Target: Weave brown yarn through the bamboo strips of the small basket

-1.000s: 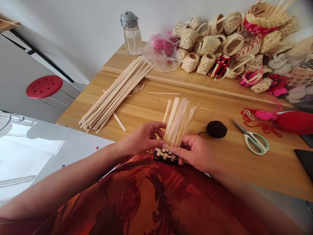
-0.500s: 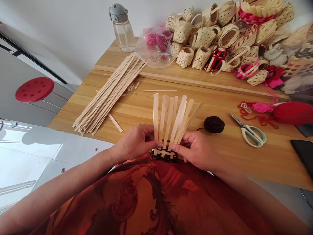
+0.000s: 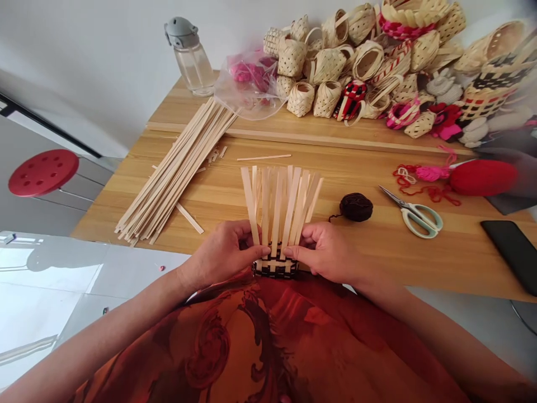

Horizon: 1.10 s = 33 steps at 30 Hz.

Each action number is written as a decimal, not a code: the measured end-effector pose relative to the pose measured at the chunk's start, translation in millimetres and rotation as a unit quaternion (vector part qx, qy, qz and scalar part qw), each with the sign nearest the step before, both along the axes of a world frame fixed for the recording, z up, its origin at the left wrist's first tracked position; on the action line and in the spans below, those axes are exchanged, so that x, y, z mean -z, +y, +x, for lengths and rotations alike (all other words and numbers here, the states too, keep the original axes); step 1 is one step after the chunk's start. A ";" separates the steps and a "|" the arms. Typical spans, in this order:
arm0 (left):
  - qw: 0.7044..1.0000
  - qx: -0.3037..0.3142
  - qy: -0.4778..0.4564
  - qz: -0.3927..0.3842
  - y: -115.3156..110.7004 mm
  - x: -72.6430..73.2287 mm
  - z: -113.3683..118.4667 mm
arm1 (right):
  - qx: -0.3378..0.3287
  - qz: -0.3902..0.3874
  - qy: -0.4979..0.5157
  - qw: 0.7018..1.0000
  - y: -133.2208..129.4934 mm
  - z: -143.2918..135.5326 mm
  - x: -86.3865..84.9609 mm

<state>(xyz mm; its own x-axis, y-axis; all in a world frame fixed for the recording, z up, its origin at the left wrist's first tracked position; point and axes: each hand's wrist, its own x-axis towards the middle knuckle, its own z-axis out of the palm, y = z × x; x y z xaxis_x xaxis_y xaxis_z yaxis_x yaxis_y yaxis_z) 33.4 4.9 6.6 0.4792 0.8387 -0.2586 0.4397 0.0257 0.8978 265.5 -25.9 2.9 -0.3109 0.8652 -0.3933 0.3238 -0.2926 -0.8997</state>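
Partly woven basket (image 3: 274,268), held up at the near edge of the table (image 3: 222,190), just in front of the red patterned garment (image 3: 268,341); whether it rests against the cloth cannot be told. Its low wall of dark and pale checks gives way to pale upright strips (image 3: 276,215), which fan upward with their far ends loose. The left hand (image 3: 224,252) grips the left side, thumb laid on the near face by the wall's upper edge; the right hand (image 3: 329,254) mirrors it on the right. In each, the fingers are closed on the work, their tips partly hidden behind it. For good results, the pinch is probably best kept low and even, so that the rows stay packed and the strips evenly spaced; unequal pressure could skew the wall or crease a strip. To the right lie a dark yarn ball (image 3: 356,207) and scissors (image 3: 422,221), blades pointing far left; a bundle of flat strips (image 3: 176,173) lies to the left, and small woven baskets (image 3: 327,99) crowd the far right.
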 end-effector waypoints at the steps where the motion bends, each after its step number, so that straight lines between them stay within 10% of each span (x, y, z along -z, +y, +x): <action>1: 1.000 0.008 0.008 -0.005 0.0 1.1 -0.5 | -0.003 -0.001 0.005 1.000 -0.2 -0.2 1.2; 14: 0.987 0.002 -0.132 -0.095 10.4 5.4 -10.9 | 0.190 0.129 0.113 0.967 5.6 17.1 -3.4; 21: 0.962 0.016 -0.226 -0.155 11.5 19.2 -13.8 | 0.100 -0.025 0.169 0.980 4.5 16.6 18.2; 33: 0.963 -0.069 -0.261 0.006 -3.8 16.2 -21.3 | 0.121 0.100 0.199 0.967 2.3 10.4 5.0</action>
<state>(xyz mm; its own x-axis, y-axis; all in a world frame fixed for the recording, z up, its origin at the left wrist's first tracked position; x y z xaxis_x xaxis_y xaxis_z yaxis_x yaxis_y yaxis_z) 12.0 1.1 -9.6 0.4252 0.9051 -0.0021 -0.0785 0.0392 0.9961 275.8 -23.5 -2.0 -0.1815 0.9781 -0.1019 -0.1173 -0.1244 -0.9853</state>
